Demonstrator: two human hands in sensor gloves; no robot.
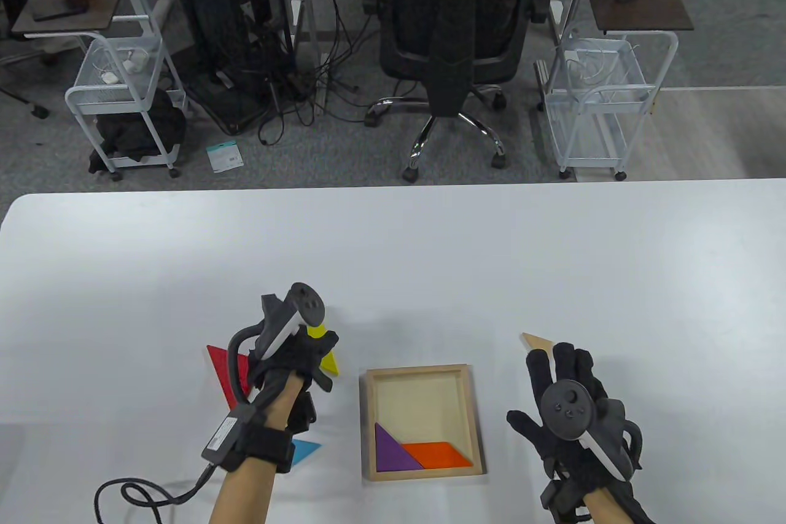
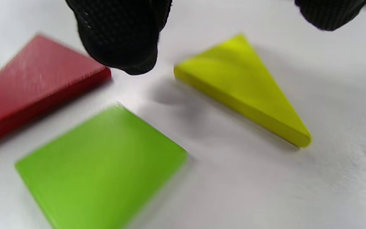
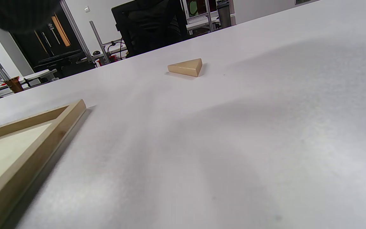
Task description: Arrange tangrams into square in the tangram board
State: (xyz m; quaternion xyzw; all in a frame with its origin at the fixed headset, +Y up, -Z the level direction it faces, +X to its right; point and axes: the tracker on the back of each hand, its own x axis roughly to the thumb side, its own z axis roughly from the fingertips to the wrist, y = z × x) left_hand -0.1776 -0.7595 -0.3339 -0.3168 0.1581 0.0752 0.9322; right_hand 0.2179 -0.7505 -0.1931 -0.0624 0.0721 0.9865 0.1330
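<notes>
The wooden tangram board [image 1: 466, 419] lies near the table's front edge. A purple triangle [image 1: 392, 450] and an orange parallelogram [image 1: 439, 455] fill its near side. My left hand [image 1: 310, 364] hovers left of the board, over loose pieces, and holds nothing. Its fingertips [image 2: 122, 41] hang just above a red triangle [image 2: 33, 86], a green square [image 2: 103, 165] and a yellow triangle [image 2: 243, 89]. A blue triangle [image 1: 305, 450] lies by my left wrist. My right hand [image 1: 568, 401] rests flat with straight fingers right of the board. A plain wooden triangle [image 3: 186, 67] lies just beyond its fingertips.
The far half of the white table [image 1: 393, 254] is bare. A glove cable [image 1: 141, 493] trails from my left wrist along the front edge. An office chair [image 1: 451, 26] and two white carts [image 1: 605, 100] stand beyond the table.
</notes>
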